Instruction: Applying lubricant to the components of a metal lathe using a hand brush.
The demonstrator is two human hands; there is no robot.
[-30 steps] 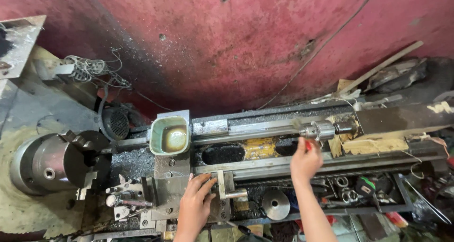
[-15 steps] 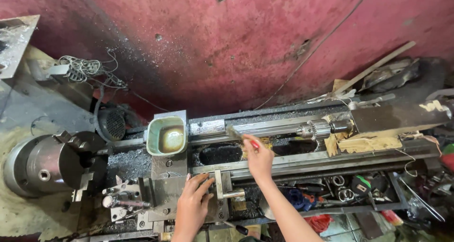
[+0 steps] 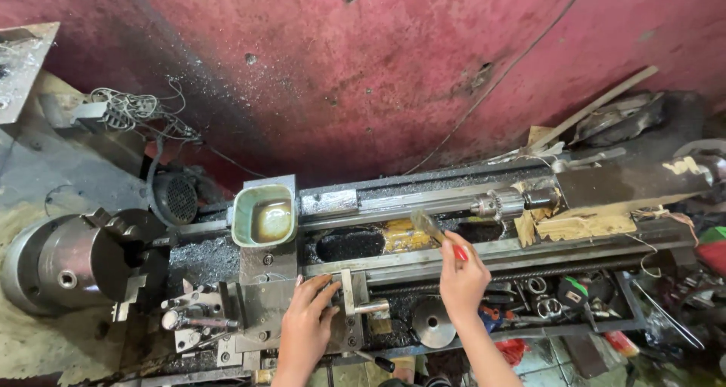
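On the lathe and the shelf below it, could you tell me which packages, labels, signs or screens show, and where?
No screens, signs or readable labels.
Red packet: crumpled, bottom shelf, right of the right hand.
Torn tan cardboard: flat on the bed, under the tailstock.

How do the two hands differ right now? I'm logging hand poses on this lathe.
The right hand is closed around a red-handled brush, raised over the lathe bed; the left hand holds nothing and lies flat on the carriage. The right hand's fingers are curled in a grip; the left hand's fingers are spread, beside a metal lever. Both are bare and reach in from the bottom edge.
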